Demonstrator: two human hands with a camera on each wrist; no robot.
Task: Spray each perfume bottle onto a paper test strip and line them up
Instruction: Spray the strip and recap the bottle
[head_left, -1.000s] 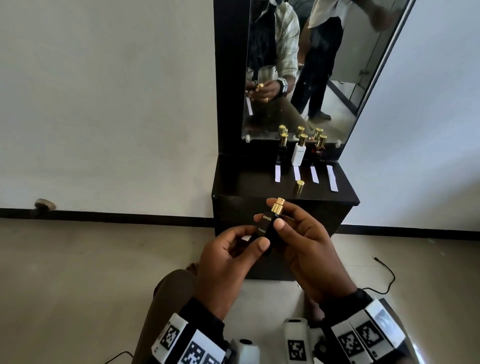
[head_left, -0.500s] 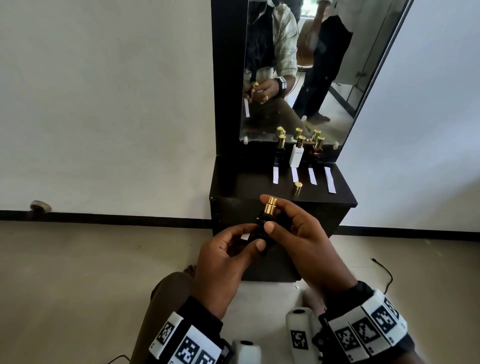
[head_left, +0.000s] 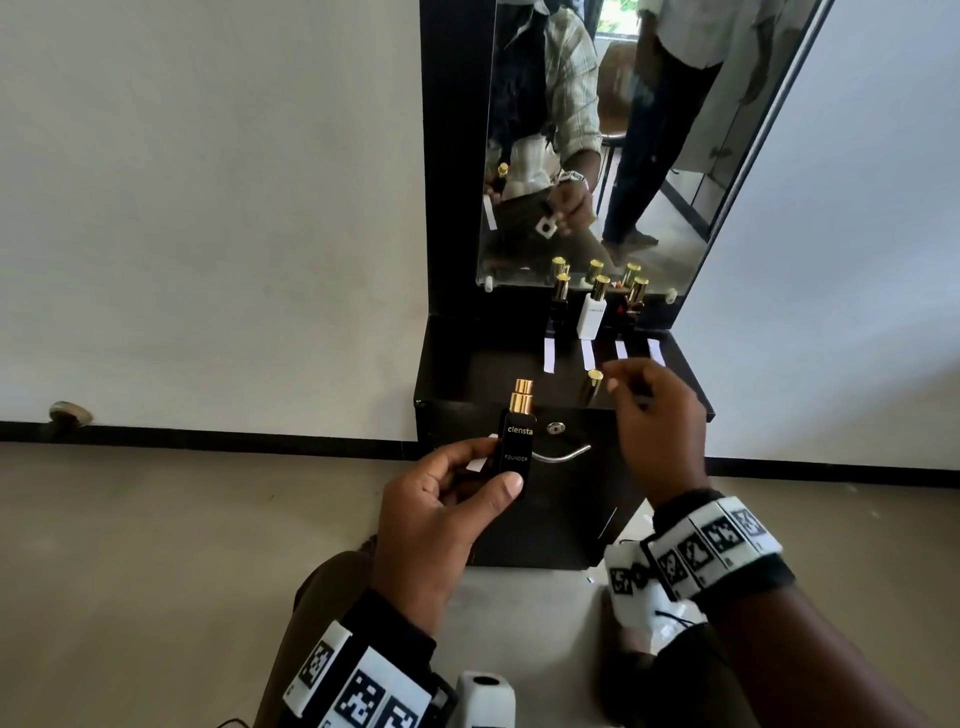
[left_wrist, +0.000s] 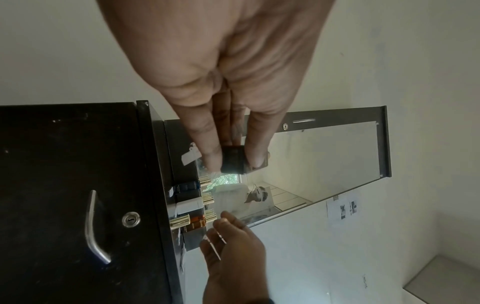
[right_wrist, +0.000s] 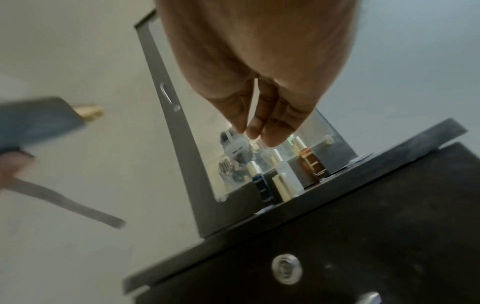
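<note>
Right hand (head_left: 655, 415) has left the bottle, now over the cabinet top (head_left: 498, 374), fingers loosely spread. Left hand (head_left: 441, 514) pinches upright black perfume bottle (head_left: 515, 451) low on its body.

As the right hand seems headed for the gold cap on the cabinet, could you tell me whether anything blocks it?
Nothing visible does. The right hand hovers just right of the gold cap, which stands alone on the cabinet top; the paper strips and bottles sit farther back.
</note>
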